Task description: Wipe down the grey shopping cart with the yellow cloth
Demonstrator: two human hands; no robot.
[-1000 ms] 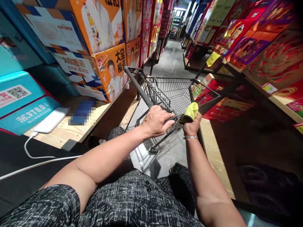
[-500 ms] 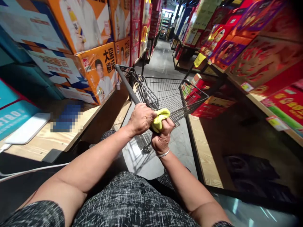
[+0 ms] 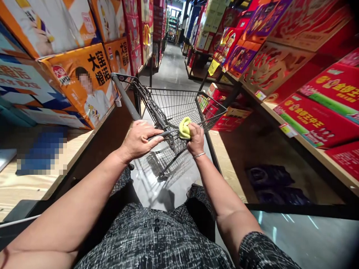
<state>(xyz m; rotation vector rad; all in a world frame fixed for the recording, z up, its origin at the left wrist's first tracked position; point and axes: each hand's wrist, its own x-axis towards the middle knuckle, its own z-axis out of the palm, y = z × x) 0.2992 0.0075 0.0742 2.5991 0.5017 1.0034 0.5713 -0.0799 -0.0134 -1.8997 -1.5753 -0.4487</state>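
Note:
My left hand [image 3: 141, 139] is wrapped over the dark handle [image 3: 127, 98] of a black wire shopping cart [image 3: 174, 95], thumb and forefinger lying along the bar. In my right hand [image 3: 195, 139] is a bunched yellow-green cloth [image 3: 184, 128], held beside the handle's right end near the basket rim. Whether the cloth touches the cart there, I cannot tell. The cart stands tilted in my view, its basket pointing away down the aisle.
Orange drink cartons [image 3: 75, 82] are stacked on a wooden shelf [image 3: 36, 186] at left, with a blurred blue item on it. Red gift boxes [image 3: 305, 119] fill the shelf at right. A grey floor aisle [image 3: 172, 61] runs ahead between the displays.
My hands have moved apart: the left now grips the handle farther left, while the right has drawn the cloth off to the handle's right end. The view has shifted rightward.

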